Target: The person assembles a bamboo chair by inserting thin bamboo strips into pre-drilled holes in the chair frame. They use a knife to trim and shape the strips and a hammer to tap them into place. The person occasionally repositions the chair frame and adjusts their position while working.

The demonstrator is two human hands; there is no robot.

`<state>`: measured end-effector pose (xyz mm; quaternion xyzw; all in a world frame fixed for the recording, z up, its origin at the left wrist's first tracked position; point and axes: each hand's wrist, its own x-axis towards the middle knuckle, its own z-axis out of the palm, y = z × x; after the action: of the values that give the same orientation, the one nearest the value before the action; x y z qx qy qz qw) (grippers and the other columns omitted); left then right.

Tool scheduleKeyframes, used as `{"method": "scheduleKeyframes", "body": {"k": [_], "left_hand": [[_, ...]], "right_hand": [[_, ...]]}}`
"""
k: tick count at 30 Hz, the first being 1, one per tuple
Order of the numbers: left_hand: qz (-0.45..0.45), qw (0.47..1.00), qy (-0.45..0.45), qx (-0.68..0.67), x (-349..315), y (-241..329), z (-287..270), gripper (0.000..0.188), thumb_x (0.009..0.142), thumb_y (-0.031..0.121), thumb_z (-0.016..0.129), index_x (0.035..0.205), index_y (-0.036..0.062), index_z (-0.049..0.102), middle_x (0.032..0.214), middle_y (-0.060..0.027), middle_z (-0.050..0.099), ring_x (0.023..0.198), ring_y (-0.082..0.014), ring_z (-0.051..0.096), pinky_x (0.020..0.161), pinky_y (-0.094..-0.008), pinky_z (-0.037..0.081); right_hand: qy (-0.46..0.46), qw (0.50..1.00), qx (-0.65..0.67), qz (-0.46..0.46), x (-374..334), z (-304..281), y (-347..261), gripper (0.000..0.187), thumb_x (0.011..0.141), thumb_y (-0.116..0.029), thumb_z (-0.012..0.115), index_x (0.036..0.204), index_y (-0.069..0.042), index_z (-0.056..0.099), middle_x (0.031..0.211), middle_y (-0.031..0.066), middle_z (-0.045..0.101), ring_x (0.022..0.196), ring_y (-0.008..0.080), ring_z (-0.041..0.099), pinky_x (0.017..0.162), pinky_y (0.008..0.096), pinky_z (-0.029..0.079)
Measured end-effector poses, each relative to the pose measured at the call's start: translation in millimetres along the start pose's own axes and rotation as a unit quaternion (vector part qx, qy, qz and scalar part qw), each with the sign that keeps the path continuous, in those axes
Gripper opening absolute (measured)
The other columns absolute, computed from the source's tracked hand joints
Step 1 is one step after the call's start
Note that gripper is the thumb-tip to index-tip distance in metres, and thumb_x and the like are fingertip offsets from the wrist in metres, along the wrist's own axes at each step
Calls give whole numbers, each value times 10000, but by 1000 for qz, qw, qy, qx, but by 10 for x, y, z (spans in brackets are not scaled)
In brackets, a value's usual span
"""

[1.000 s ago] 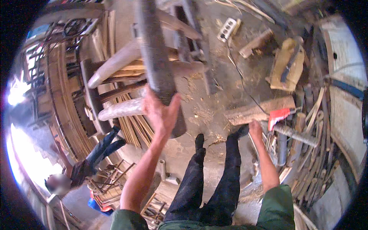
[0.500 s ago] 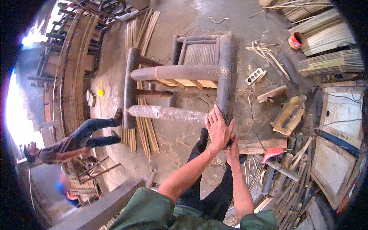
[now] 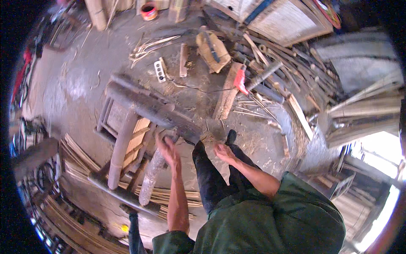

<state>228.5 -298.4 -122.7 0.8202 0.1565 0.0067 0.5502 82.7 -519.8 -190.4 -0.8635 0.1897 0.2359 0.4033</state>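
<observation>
A chair-like frame of thick dark bamboo poles lies on the floor at the left, its thick post (image 3: 144, 103) slanting toward my feet. My left hand (image 3: 168, 150) is beside the post's near end and the mottled pale rail (image 3: 151, 178). Its fingers are stretched out and slightly blurred, and I cannot tell whether they touch the bamboo. My right hand (image 3: 225, 152) hovers above my shoes, apart from the frame, with fingers curled in. Whatever it may hold is hidden.
A red power tool (image 3: 240, 81) lies by a wooden board (image 3: 228, 91). Beyond are a white power strip (image 3: 159, 71) with its cord, a red tub (image 3: 149, 12) and a bamboo pole pile (image 3: 292, 63). Bamboo strips (image 3: 182, 194) lie under the frame. Another person's leg (image 3: 134, 230) shows lower left.
My view has swung to the right, so the frame appears turned at the left. Both hands have left the post-and-rail joint and moved apart, the right one away from the frame.
</observation>
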Motion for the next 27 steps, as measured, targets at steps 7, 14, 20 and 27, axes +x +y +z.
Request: {"method": "scheduleKeyframes", "body": {"k": [7,14,20,27], "left_hand": [[105,942,-54,315,-1236,-256,-1019,478,886,112,539,1324,-22,402,1298,-272,422,1206,-439,400,1006,-496,335],[-124,846,-332,397,-2520,-1404,-1228,382,828,243,589,1112,-11,564,997,-229,602,934,-347,566,819,-432,447],[-179,827,-379,375,-2950,-1417,-731,332,818,296,575,997,22,633,884,-183,656,849,-283,635,761,-389,483],[-101,947,-205,228,-2986,-298,175,292,840,299,560,981,58,644,908,-213,648,873,-332,638,775,-412,482]], "right_hand": [[45,990,75,110,-730,147,743,274,849,-294,559,894,-26,597,729,167,618,642,304,620,581,405,465],[73,976,129,158,-1220,-72,1549,262,847,-245,564,992,-31,606,774,145,634,697,266,630,623,382,488],[167,940,275,116,-1865,-298,2728,253,921,-266,528,914,-25,605,770,72,626,625,156,615,553,307,485],[224,945,111,211,-2466,-629,5251,234,868,-240,541,769,-31,581,615,74,575,497,168,542,451,313,446]]}}
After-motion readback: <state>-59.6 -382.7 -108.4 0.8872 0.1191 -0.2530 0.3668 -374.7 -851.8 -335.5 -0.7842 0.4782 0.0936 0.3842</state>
